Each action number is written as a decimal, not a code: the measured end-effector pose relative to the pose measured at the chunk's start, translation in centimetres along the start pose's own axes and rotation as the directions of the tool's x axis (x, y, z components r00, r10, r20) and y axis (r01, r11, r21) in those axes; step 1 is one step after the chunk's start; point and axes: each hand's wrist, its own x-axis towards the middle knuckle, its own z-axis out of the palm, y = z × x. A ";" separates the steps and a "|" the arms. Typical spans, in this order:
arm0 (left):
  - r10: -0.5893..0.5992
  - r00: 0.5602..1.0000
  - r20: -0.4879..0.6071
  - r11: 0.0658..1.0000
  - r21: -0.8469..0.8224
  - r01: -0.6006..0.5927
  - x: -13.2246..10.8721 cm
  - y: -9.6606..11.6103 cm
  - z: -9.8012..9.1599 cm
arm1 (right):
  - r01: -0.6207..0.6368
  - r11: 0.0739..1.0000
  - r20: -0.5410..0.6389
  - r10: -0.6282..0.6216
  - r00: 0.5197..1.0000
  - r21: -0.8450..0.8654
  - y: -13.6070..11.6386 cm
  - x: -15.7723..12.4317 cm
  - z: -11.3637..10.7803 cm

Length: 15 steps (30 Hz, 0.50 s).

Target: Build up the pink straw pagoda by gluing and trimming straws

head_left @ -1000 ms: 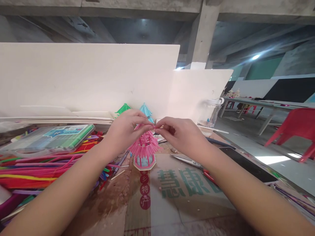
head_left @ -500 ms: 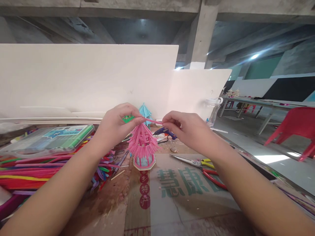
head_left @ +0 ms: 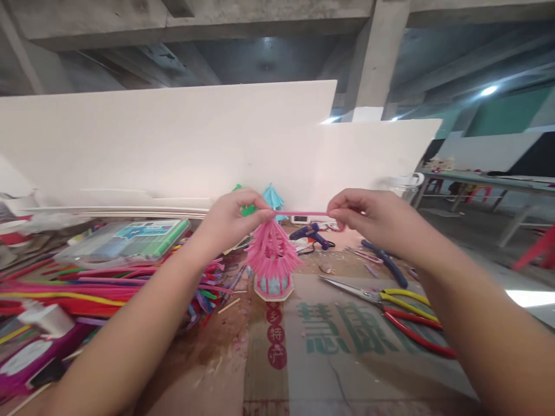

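Note:
A thin pink pipe cleaner (head_left: 303, 214) is stretched level between my two hands. My left hand (head_left: 240, 218) pinches its left end, just above the tip of a small pink pavilion model (head_left: 274, 254). At the other end, my right hand (head_left: 362, 212) grips it between thumb and fingertips. The pavilion has a tiered, fringed pink roof and an eight-sided base, and it stands upright on the table. Whether my left fingers touch the roof tip, I cannot tell. Behind it are a light-blue model roof (head_left: 273, 196) and a green piece, partly hidden by my left hand.
Scissors (head_left: 381, 297) with red and yellow handles lie at the right, near blue-handled pliers (head_left: 385, 263). A blue glue gun (head_left: 312, 234) rests behind the pavilion. Loose pipe cleaners (head_left: 108, 297) and a clear plastic case (head_left: 125, 240) cover the left. White boards (head_left: 173, 150) stand at the back.
My hands have moved farther apart, and a longer stretch of the pink pipe cleaner shows between them. The view has turned slightly left, so everything sits farther right.

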 end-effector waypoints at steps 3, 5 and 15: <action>0.014 1.000 -0.012 1.000 -0.020 -0.014 -0.1 0.0 0.3 | -0.023 1.000 0.041 0.024 0.999 -0.016 0.5 0.2 0.2; 0.009 1.000 -0.015 0.999 -0.041 -0.010 -0.2 0.1 0.2 | -0.020 1.000 0.078 0.020 0.997 -0.005 0.8 0.2 0.3; -0.018 0.999 -0.037 0.998 -0.061 0.016 -0.3 0.4 -0.3 | -0.077 0.997 0.045 0.078 0.996 -0.019 2.7 0.3 0.0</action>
